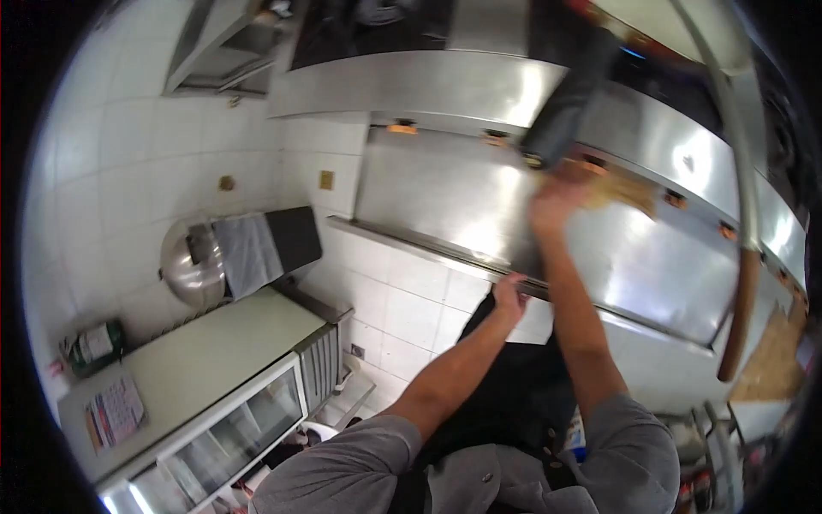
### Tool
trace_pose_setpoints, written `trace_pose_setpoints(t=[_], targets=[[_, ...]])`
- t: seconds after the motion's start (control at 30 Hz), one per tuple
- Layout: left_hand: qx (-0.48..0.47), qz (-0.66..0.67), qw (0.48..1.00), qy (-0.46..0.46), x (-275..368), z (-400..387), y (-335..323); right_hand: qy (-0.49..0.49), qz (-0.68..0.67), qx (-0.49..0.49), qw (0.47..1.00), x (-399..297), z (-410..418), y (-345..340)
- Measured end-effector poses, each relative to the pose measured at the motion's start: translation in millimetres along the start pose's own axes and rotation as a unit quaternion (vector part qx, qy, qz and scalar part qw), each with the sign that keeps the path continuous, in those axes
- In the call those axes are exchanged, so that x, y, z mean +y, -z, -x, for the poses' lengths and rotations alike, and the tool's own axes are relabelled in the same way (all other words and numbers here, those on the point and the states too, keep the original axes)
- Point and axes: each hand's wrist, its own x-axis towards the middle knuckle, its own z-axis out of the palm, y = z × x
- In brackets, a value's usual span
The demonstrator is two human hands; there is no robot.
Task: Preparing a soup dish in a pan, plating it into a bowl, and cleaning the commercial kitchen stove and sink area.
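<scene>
My right hand (560,196) is blurred over a stainless-steel stove front (437,186), below the row of control knobs. Beside its fingers is a yellowish patch (626,191); blur leaves unclear whether it is a held cloth or a reflection. Just above the hand hangs a dark grey handle (562,106), slanting down from the stove top. My left hand (512,297) has its fingers curled at the steel lower rim (443,257). Black cloth of an apron (501,398) rises beside its wrist, and I cannot tell whether the fingers hold the cloth or the rim.
At the right, a wok's wooden handle (738,315) juts down past the stove front. A low glass-fronted refrigerated cabinet (231,340) stands left, bearing papers (115,411) and a green container (96,347). A domed steel appliance (192,263) sits against the tiled wall (128,148).
</scene>
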Motion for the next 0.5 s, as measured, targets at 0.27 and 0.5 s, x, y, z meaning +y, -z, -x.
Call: trace_pose_setpoints(t=[0.27,0.5], targets=[[-0.136,0.111,0.984,-0.030,-17.6,15.4,-10.2,0.410,-0.138,-0.646,0.628,-263.3,21.5,-28.5],[-0.137,0.090,0.983,-0.078,-13.9,5.6,-0.4,0.443,-0.063,-0.472,0.760,-278.3,23.9,-52.8]])
